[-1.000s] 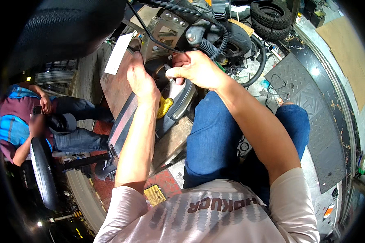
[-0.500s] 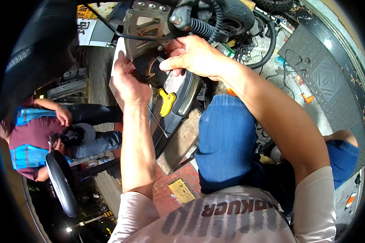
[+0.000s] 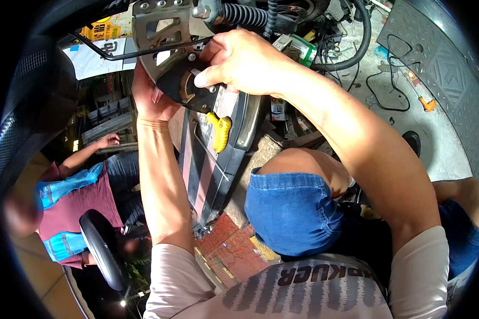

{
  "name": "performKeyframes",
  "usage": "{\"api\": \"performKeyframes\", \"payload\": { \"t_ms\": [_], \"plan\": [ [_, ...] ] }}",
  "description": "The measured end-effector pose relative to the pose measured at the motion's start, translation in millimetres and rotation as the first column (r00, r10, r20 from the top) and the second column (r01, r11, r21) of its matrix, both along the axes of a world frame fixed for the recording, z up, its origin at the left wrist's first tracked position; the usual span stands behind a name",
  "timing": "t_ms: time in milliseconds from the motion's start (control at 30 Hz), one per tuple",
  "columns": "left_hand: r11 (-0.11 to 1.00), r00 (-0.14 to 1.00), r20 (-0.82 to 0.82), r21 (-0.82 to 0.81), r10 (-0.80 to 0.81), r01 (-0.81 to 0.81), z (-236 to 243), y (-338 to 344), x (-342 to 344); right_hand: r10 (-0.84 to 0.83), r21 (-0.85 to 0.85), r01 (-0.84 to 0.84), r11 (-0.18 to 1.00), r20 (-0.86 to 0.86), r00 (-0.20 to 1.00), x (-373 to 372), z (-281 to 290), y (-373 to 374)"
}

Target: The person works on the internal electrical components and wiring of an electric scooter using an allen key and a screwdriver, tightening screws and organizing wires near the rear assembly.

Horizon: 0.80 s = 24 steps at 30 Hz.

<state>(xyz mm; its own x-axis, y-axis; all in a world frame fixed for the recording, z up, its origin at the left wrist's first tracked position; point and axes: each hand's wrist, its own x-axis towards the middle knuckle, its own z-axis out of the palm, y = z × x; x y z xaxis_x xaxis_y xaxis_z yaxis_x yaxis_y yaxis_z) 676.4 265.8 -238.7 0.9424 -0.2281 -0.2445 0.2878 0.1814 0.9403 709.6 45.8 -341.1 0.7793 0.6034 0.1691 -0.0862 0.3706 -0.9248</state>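
My left hand [image 3: 151,101] is curled against the edge of a black plate [image 3: 170,87] below a perforated silver bracket [image 3: 157,32]; some fingertips are hidden. My right hand [image 3: 234,64] pinches a small silver metal part [image 3: 196,72] at that plate, near bolt heads. A black cable [image 3: 117,56] crosses the bracket. Just below the plate, a yellow T-handled tool [image 3: 221,135] rests on the scooter deck [image 3: 189,175], beside a thin metal rod [image 3: 210,157].
A spring shock [image 3: 239,16] is above. Another person [image 3: 74,202] in a blue vest is at left beside a handlebar-mounted wheel or seat [image 3: 98,247]. Cords [image 3: 388,95], an orange-handled tool [image 3: 427,103] and a ridged mat [image 3: 436,69] lie right, wooden blocks [image 3: 250,181] below the deck.
Both my hands and the bracket sit higher in the picture. My left fingers have slipped further behind the plate. The other person's posture has changed, with an arm stretched out.
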Motion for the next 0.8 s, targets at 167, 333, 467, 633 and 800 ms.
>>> {"api": "performKeyframes", "payload": {
  "t_ms": [167,333,467,633,800],
  "plan": [
    [0.996,0.995,-0.071,0.059,-0.064,0.068,13.7,14.9,21.1,-0.035,-0.088,0.033,0.996,-0.022,0.999,-4.5,5.7,0.0],
    [0.995,0.998,-0.057,0.099,-0.011,0.016,12.9,12.6,22.0,-0.103,-0.175,0.099,0.980,-0.017,0.995,-8.7,4.0,3.3],
    [0.983,0.998,-0.004,0.173,-0.061,0.061,10.0,11.6,20.9,-0.223,-0.151,0.226,0.962,0.035,0.974,-20.0,2.9,1.6],
    [0.999,0.999,-0.049,0.035,0.021,-0.020,9.2,11.0,18.1,-0.563,-0.073,0.610,0.789,0.314,0.765,-37.0,8.1,5.4],
    [0.995,0.992,-0.102,-0.081,-0.071,0.063,9.1,26.8,18.4,-0.569,-0.104,0.668,0.736,0.438,0.696,-46.6,12.7,10.9]
  ]
}}
